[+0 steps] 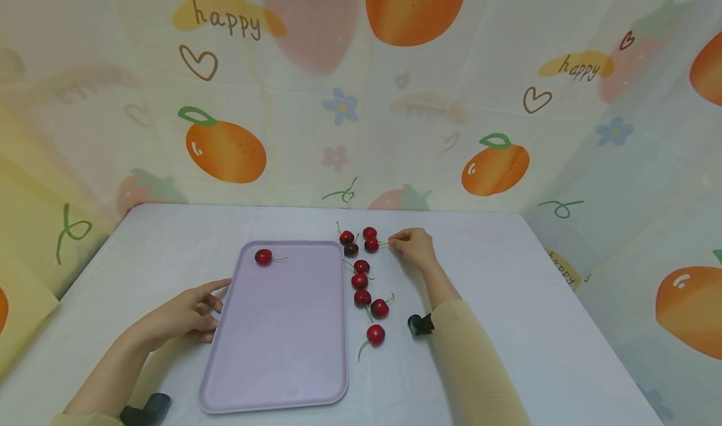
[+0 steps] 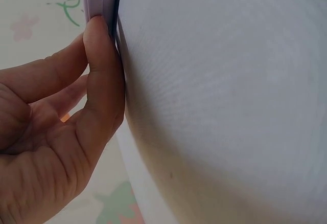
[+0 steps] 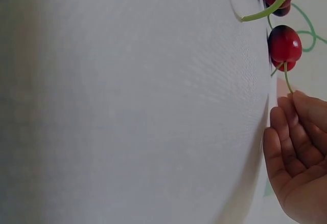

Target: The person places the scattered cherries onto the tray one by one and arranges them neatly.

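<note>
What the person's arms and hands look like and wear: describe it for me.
The right sleeve is long, plain and pale yellow; the left sleeve, barely in view, matches. Near each wrist is a small black device: a right device and a left device. The left grip and right grip wear no gloves. No cables show.

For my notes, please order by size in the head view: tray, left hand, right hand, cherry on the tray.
Largest to smallest, as they look:
1. Tray
2. Left hand
3. Right hand
4. Cherry on the tray
</note>
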{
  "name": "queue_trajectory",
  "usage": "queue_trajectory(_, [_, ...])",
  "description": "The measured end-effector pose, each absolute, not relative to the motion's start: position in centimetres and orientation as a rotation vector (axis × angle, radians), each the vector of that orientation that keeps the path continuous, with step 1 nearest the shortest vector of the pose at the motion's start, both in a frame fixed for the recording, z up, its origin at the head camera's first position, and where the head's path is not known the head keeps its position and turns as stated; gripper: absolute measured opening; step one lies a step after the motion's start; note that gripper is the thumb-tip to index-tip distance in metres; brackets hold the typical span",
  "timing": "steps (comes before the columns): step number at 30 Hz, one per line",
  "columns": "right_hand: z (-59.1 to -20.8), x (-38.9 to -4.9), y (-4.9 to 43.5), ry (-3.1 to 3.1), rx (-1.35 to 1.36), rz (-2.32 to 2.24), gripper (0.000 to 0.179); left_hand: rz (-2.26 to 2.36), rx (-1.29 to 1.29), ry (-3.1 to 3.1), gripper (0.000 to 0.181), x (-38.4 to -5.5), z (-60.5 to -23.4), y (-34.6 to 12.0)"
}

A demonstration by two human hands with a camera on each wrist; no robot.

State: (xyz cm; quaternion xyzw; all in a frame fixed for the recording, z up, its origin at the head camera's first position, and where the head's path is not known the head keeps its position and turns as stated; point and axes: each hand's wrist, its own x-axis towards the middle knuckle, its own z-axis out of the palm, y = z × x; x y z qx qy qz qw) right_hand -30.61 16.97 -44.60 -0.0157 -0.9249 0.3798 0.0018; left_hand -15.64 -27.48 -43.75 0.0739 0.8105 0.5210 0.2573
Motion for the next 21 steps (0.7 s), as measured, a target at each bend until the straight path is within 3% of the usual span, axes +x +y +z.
queue_trajectory(21, [-43.69, -29.92, 16.91, -2.873, -0.068, 1.221, 0.019, 1.41, 0.168, 2.202, 0.084, -15.63, -43.76, -27.41])
